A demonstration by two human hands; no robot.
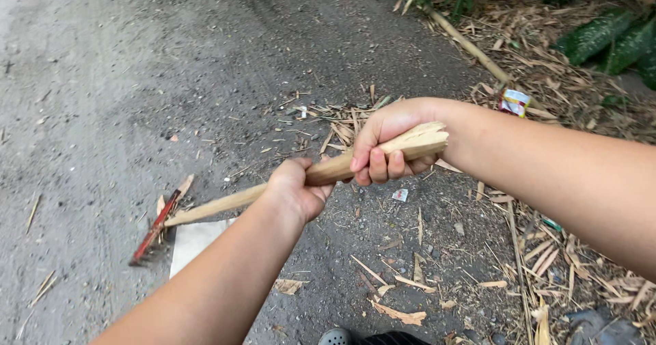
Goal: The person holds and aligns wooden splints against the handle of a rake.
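Over the gritty ground, both hands clench the wooden rake handle (225, 203): left hand (297, 189) lower, right hand (386, 143) near its splintered end.

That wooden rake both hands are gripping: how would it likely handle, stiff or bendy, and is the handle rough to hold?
The rake handle runs straight from the left hand to the red head, so it is probably stiff. Its top end at the right hand looks split and ragged, so likely splintery. With the head far out, it probably feels front-heavy.
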